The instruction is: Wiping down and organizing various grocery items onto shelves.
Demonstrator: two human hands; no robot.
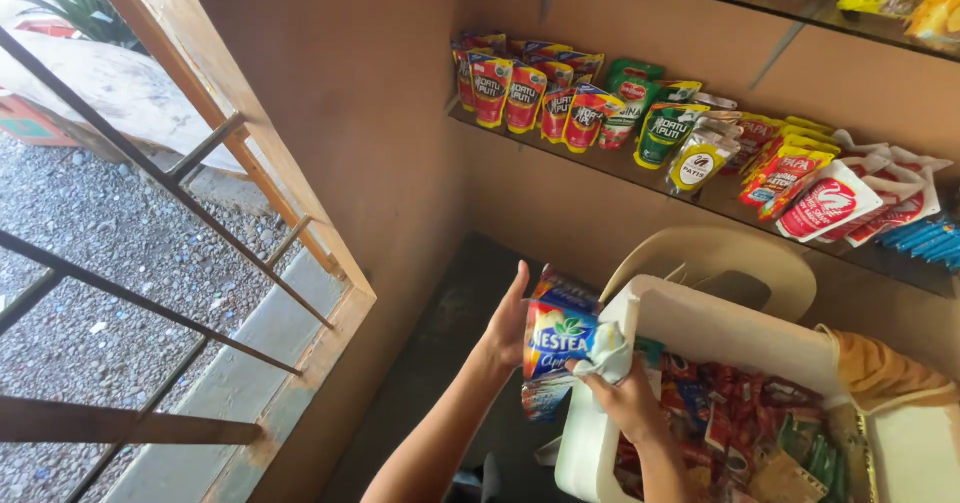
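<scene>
1. Our left hand (508,325) grips a stack of drink packets (556,338) above the white bin's (700,325) left rim.
2. Our right hand (628,399) pinches a pale cloth (606,355) against the packets.
3. The shelf (730,203) behind carries sauce pouches (585,113).

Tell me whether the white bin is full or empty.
Partly full: the white bin holds a heap of small sachets that lies below its rim.

Daylight floods through the barred window (150,263); interior dimmer, sharp.
</scene>
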